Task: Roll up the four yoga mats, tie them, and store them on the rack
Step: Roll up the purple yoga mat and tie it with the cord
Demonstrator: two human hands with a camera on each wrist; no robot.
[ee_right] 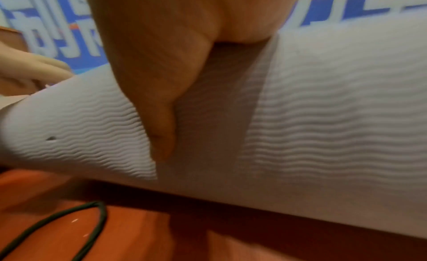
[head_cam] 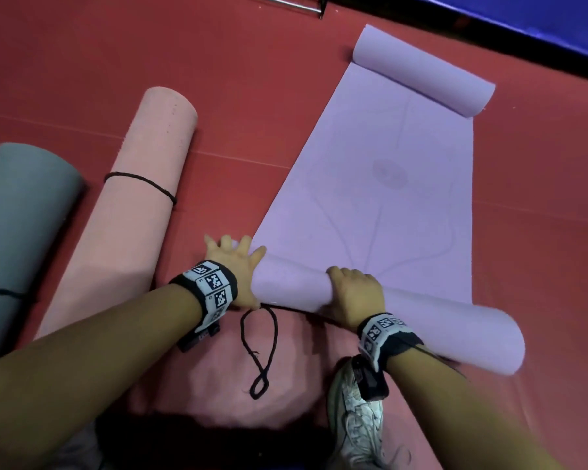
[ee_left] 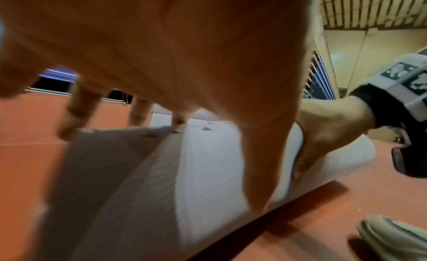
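Head view: grey rolled foam mat (head_cam: 17,212) and pink rolled foam mat (head_cam: 129,198) tied; lilac foam mat (head_cam: 381,184) part-rolled, left hand (head_cam: 236,266) flat, right hand (head_cam: 353,293) curled over roll; black cord (head_cam: 262,347) waiting.

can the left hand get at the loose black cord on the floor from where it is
Probably yes. The loose black cord lies on the bare red floor just beside the left hand, with nothing over it. But that hand is pressing the end of the lilac mat roll, so reaching would mean letting go.
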